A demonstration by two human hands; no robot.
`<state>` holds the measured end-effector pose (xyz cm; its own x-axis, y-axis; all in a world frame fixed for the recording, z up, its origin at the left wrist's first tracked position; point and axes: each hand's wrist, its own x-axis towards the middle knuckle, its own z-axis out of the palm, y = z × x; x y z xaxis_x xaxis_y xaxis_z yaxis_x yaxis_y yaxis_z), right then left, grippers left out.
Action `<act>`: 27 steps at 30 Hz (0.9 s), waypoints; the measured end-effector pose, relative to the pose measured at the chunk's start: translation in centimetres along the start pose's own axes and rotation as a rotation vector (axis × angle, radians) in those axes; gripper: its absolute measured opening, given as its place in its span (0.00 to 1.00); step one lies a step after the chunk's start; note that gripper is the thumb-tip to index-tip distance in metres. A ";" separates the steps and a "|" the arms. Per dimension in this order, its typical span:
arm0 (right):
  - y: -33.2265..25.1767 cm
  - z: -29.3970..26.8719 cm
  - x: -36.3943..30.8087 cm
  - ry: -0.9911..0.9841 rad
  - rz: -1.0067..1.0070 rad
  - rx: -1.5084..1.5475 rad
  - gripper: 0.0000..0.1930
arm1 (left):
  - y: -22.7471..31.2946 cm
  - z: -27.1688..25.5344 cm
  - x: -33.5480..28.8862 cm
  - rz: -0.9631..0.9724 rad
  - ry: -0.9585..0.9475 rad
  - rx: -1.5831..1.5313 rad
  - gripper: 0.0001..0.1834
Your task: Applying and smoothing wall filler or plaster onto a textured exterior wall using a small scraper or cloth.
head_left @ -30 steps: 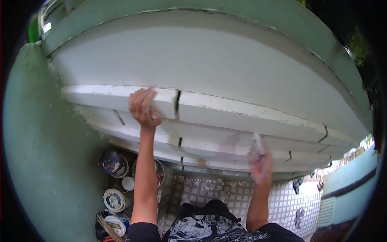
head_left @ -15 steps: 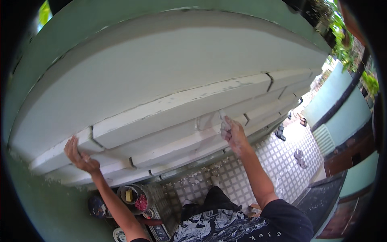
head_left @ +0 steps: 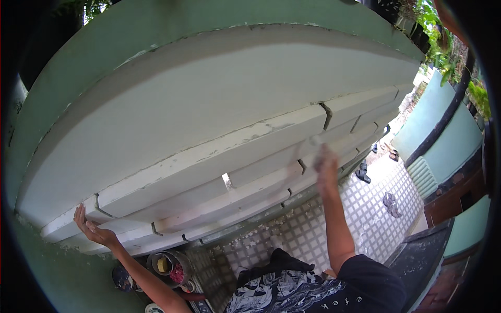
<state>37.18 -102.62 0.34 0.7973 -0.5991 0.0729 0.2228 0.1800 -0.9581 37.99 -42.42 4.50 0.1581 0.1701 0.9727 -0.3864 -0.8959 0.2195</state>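
A white wall [head_left: 219, 88] with raised rows of brick-shaped blocks [head_left: 219, 175] fills the space before me. My left hand [head_left: 95, 228] rests on the leftmost block of the upper row, fingers stretched out, holding nothing. My right hand [head_left: 326, 164] is raised at the middle rows, toward the right, smeared by motion. A small whitish piece [head_left: 315, 140] sticks out beyond its closed fingers; its kind is too blurred to tell. Dark joints [head_left: 327, 116] separate the blocks. Between the hands, a bright white patch [head_left: 226, 181] marks the recessed row.
Below my left arm stand a bucket [head_left: 180, 261] with a yellow block and pinkish-red stuff in it, and other containers [head_left: 122, 279]. Black sandals [head_left: 363, 172] and a crumpled grey cloth [head_left: 391, 204] lie on the tiled floor [head_left: 313, 229]. White crumbs dot the floor along the wall.
My right hand has moved right and slightly up along the blocks with the whitish piece. In view, my left hand sits a little lower and further left, still at the same block.
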 end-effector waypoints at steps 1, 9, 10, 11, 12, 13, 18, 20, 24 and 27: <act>-1.1 -1.2 0.6 0.163 -0.084 -0.002 0.13 | 0.3 -0.2 -0.1 -0.007 0.007 0.025 0.25; -1.0 -2.5 1.0 0.394 -0.547 0.198 0.17 | 0.2 1.3 -0.2 -0.047 0.015 0.032 0.22; -0.5 -2.1 1.7 0.386 -0.537 0.201 0.17 | 0.2 1.1 -0.3 -0.050 0.020 0.028 0.22; 0.2 -1.5 2.5 0.301 -0.576 -0.270 0.16 | 0.2 0.9 -0.4 -0.054 0.027 0.024 0.21; 1.0 -1.2 3.3 0.200 -0.598 -0.740 0.16 | 0.0 1.1 -0.5 -0.054 0.025 0.037 0.21; 2.4 -1.3 3.6 0.174 -0.596 -0.734 0.16 | -0.3 1.0 -0.5 -0.040 0.053 0.056 0.20; 8.8 -4.3 0.1 0.027 -0.569 -0.546 0.20 | -0.8 2.1 -0.4 0.018 0.116 0.106 0.14; 7.6 -3.2 -0.4 0.055 -0.667 -0.460 0.22 | -0.3 2.1 -0.3 0.043 0.084 0.203 0.14; 4.3 -0.6 -0.4 0.168 -0.564 -0.193 0.20 | 0.8 2.3 0.0 0.021 0.027 0.145 0.16; 1.6 2.5 0.8 -0.529 -1.318 -0.637 0.07 | 1.7 1.1 0.4 -0.030 -0.017 0.158 0.17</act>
<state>39.54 -100.88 -0.47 0.3670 0.2967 0.8816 0.7428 -0.6640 -0.0857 38.36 -44.32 5.15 0.1831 0.1921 0.9641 -0.2341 -0.9440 0.2325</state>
